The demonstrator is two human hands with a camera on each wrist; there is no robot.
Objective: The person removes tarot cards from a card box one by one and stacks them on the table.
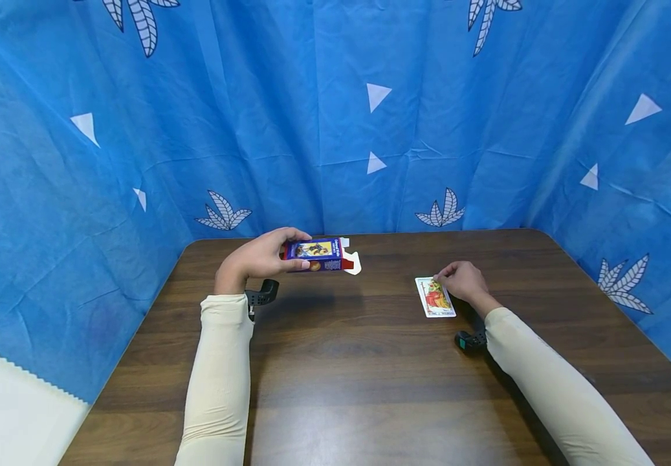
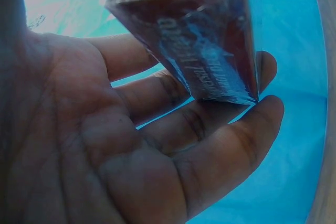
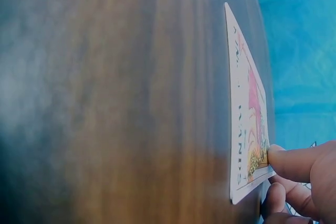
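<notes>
In the head view my left hand [image 1: 262, 255] grips a blue card box [image 1: 315, 252] by its closed end, thumb on the near side and fingers on the far side. White and red flaps stand out at the box's right end. The left wrist view shows the box's plastic-wrapped end [image 2: 210, 51] against my fingers. Farther right, my right hand [image 1: 463, 281] pinches the edge of an illustrated tarot card [image 1: 435, 299]. In the right wrist view the thumb lies on the printed face of the card [image 3: 249, 119], with fingers beneath its edge.
Both arms reach across a dark wooden table [image 1: 335, 375]. A blue curtain [image 1: 312, 129] with white leaf prints hangs behind it and at both sides. Something white with a zigzag edge [image 1: 9, 408] lies at the lower left. Each wrist wears a black camera mount [image 1: 264, 292].
</notes>
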